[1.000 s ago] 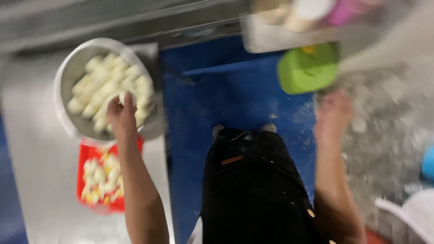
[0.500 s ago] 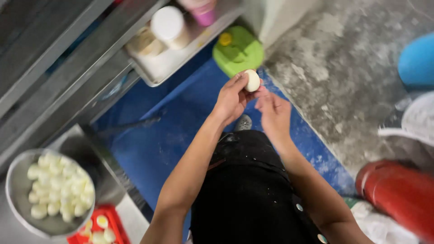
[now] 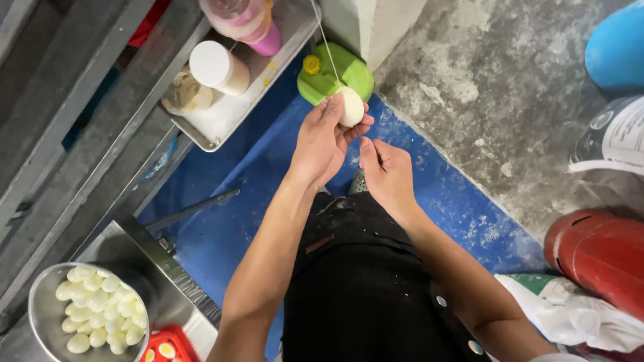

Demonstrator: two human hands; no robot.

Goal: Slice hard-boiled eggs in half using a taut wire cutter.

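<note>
Looking down from near to far:
Apron: my black apron (image 3: 362,288) hangs straight below the camera, both forearms reaching out over it.
Right hand: my right hand (image 3: 388,173) sits just under the egg, fingers curled in narrow with thumb and forefinger pinched; I think it pulls the thin string (image 3: 325,41) taut, though I cannot see the string in its grip.
Left hand: my left hand (image 3: 323,142) is raised, wrist bent back, fingers wrapped around the peeled egg (image 3: 351,107) so that it stays steady against the string.
Egg: white, upright at my left fingertips, touching the string that runs up and away.
Bowl: the metal bowl (image 3: 41,315) of peeled eggs rests at my lower left, near for reaching.
Red tray: the red tray (image 3: 169,345) sits just beside that bowl.
Floor: the green container (image 3: 335,79) lies beyond the egg on the blue mat (image 3: 443,194).
Shelf: a steel tray (image 3: 221,117) with jars is farthest.
</note>
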